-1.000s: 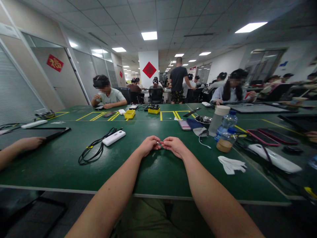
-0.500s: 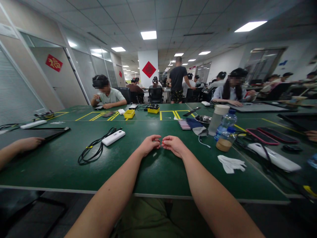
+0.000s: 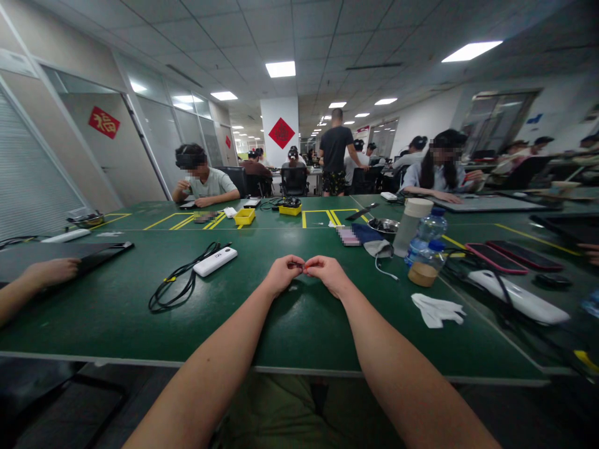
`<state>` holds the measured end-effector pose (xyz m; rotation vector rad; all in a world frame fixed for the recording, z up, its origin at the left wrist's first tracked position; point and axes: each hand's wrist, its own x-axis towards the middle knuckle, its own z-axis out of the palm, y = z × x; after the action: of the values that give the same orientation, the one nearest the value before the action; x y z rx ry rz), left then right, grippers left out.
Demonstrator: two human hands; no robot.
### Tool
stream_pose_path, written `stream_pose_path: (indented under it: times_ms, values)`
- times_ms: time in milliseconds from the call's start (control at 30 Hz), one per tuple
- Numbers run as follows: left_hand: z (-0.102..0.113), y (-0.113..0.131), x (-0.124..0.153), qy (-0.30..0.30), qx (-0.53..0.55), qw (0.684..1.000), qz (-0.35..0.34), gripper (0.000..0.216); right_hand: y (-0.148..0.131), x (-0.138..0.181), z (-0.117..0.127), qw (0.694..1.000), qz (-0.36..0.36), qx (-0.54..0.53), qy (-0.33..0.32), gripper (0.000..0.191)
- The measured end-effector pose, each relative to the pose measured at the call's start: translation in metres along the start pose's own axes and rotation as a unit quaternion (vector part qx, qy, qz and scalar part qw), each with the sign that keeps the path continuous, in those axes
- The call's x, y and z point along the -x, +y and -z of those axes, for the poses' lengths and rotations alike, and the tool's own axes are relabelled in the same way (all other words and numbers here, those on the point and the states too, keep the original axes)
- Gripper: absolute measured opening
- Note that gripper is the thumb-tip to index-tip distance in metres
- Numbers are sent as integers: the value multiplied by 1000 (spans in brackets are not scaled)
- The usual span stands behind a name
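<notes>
My left hand [image 3: 284,274] and my right hand [image 3: 326,273] are held just above the green table [image 3: 224,337], with their fingertips meeting in the middle. The fingers of each hand are bent into a pinch. Whatever may be between them is too small to make out. To the left of my left hand lies a white power bank [image 3: 215,262] with a coiled black cable [image 3: 174,293] beside it. A crumpled white glove or tissue [image 3: 437,310] lies to the right of my right hand.
To the right stand a frosted bottle [image 3: 412,227] and blue-capped plastic bottles [image 3: 422,268], near a metal bowl [image 3: 384,224]. Farther right lie red-edged phones [image 3: 495,258] and a white device [image 3: 519,296]. Yellow trays [image 3: 244,216] sit far back. A co-worker's hand [image 3: 52,271] rests at left.
My hands have come together: the small gap between their fingertips has closed, and the fingers are drawn in tighter. The co-worker's hand at left has shifted slightly.
</notes>
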<state>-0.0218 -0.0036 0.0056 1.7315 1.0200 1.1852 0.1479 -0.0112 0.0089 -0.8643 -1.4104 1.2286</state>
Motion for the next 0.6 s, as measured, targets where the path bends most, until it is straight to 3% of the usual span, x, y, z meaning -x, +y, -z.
stream_pose_path:
  times_ms: [600]
  values:
    - [-2,2,0,9,3,1000,-10,24,-6,4,-2,999,-7,31,-4,18]
